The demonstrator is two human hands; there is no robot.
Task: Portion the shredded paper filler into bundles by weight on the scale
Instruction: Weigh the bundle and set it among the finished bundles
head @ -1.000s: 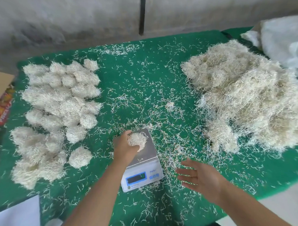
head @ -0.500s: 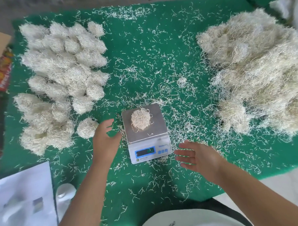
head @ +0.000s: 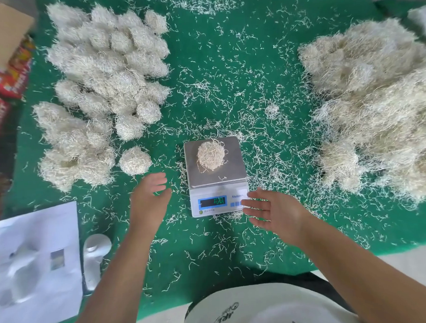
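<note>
A small white digital scale [head: 231, 160] stands mid-table on the green cloth, its display lit. One rounded bundle of pale shredded paper [head: 211, 156] rests on its steel pan, untouched. My left hand [head: 149, 199] hovers just left of the scale, fingers apart and empty. My right hand [head: 271, 208] is at the scale's front right corner, palm open, fingertips by the buttons. Several finished bundles [head: 107, 68] lie grouped at the left, the nearest one [head: 134, 160] a little apart. A big loose heap of filler [head: 374, 102] fills the right side.
Stray paper shreds litter the green cloth [head: 228, 64] all over. A white sheet [head: 34, 264] and a white bottle-like object [head: 95, 254] lie front left. Red printed cartons and a cardboard flap [head: 5, 59] sit beyond the left edge. The table's front edge runs just before my body.
My left hand set the bundle on the scale pan, let go and drew back to the left. My right hand shifted closer to the scale's front. The camera tilted down.
</note>
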